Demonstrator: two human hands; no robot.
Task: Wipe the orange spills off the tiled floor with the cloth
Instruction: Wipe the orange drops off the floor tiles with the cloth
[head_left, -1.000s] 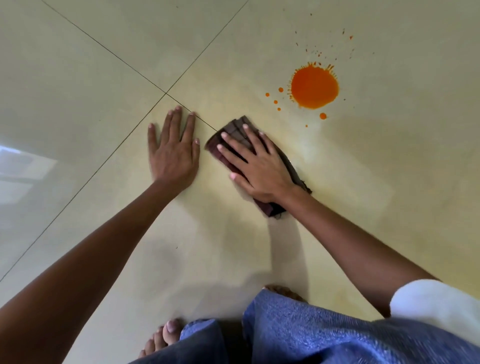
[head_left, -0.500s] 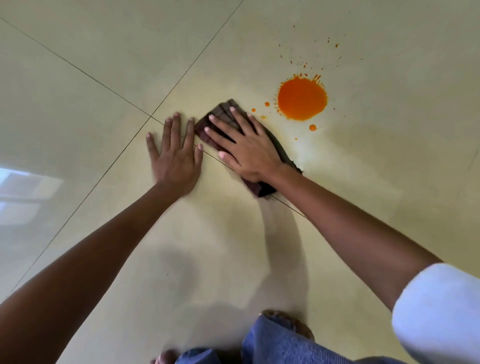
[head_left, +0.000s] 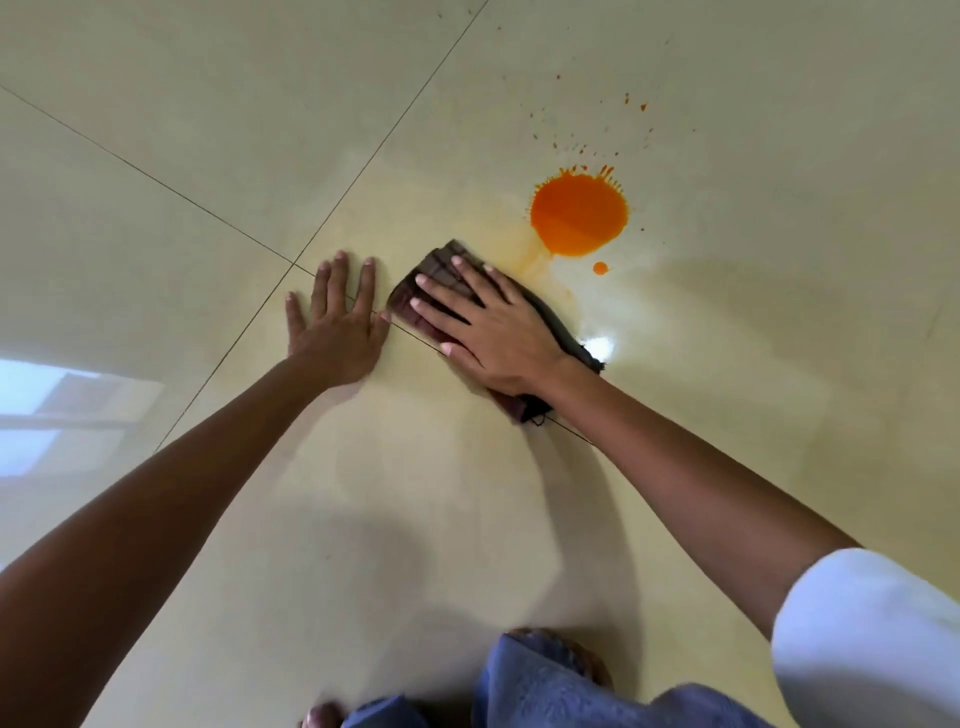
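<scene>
A round orange spill (head_left: 579, 214) lies on the pale tiled floor (head_left: 208, 130), with fine orange specks beyond it and one drop (head_left: 600, 268) just below. A faint orange smear (head_left: 524, 254) trails from its lower left edge. My right hand (head_left: 483, 327) presses flat, fingers straight, on a folded dark brown cloth (head_left: 436, 270) just left of and below the spill. My left hand (head_left: 337, 322) rests flat on the floor beside the cloth, fingers spread over a tile joint.
Dark grout lines (head_left: 218, 218) cross near my left hand. A window reflection (head_left: 57, 410) glares at the left edge. My blue-clad knees (head_left: 530, 686), one sandalled foot (head_left: 587, 654) and bare toes (head_left: 322, 714) are at the bottom.
My right hand has slid the cloth up to the spill's lower left edge. The small droplets left of the spill are gone and a faint orange smear shows there. My left hand stays planted.
</scene>
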